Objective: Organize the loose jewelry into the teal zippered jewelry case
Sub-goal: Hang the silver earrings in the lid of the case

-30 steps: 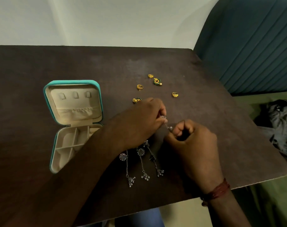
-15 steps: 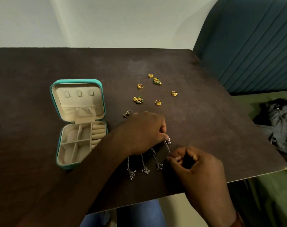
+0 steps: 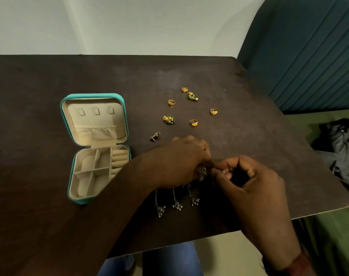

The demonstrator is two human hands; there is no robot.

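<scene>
The teal jewelry case (image 3: 94,96) lies open at the left, its beige compartments bare. My left hand (image 3: 179,160) and my right hand (image 3: 247,182) meet near the table's front, both pinching a silver dangling piece (image 3: 202,171) between their fingertips. Below them three silver chains with bead clusters (image 3: 177,205) hang out onto the table. Beyond the hands lie several gold rings (image 3: 193,122), two green-and-gold earrings (image 3: 169,119) (image 3: 192,96) and a small dark earring (image 3: 155,136).
The dark brown table (image 3: 50,80) ends at a front edge just behind my wrists and at a right edge by a teal ribbed chair back (image 3: 308,46). A dark bag (image 3: 340,148) lies on a green seat at the right.
My right hand has come up to meet the left, and both now close on the silver piece. The left hand has shifted slightly right; the chains still trail below.
</scene>
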